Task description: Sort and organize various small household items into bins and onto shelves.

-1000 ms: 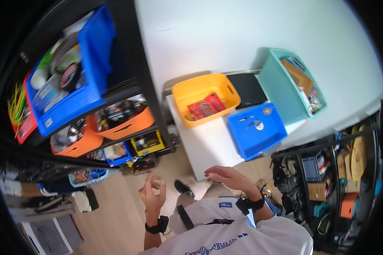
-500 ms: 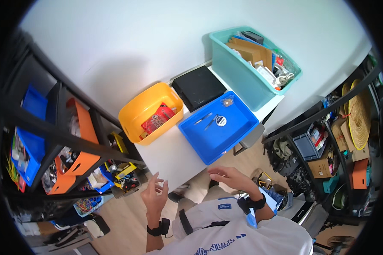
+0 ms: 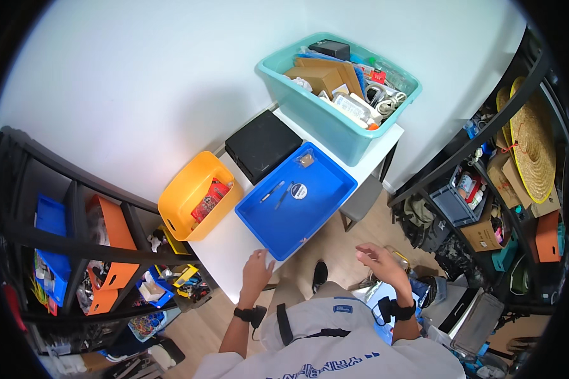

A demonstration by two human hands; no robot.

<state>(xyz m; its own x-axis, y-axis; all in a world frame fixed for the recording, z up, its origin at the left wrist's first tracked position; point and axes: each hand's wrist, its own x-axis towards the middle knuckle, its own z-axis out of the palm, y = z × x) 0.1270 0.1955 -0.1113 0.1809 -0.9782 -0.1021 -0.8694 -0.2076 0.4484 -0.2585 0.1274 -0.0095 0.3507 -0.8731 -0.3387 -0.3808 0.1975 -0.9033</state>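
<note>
A shallow blue tray (image 3: 278,227) lies on the white table (image 3: 224,259). In it are two slim pen-like items (image 3: 272,191), a round white-and-dark disc (image 3: 299,191) and a small clear bag (image 3: 306,159) with something brownish inside. My left hand (image 3: 255,273) hovers by the table's front edge, close to the tray's near corner, holding nothing, its thumb apart from the fingers. Off the table's right side, over the floor, my right hand (image 3: 383,263) is open with fingers stretched leftward. A yellow bin (image 3: 177,196) left of the tray contains red packets (image 3: 210,200).
Behind the tray sits a flat black box (image 3: 262,145). A teal tub (image 3: 316,120) full of cartons and cables stands at the table's far right, above a grey stool (image 3: 363,197). Loaded shelves flank both sides, with straw hats (image 3: 532,142) on the right.
The view has swung, so the table items appear further left. My right hand has moved away from the tray to the right; my left hand is now nearer the tray's corner.
</note>
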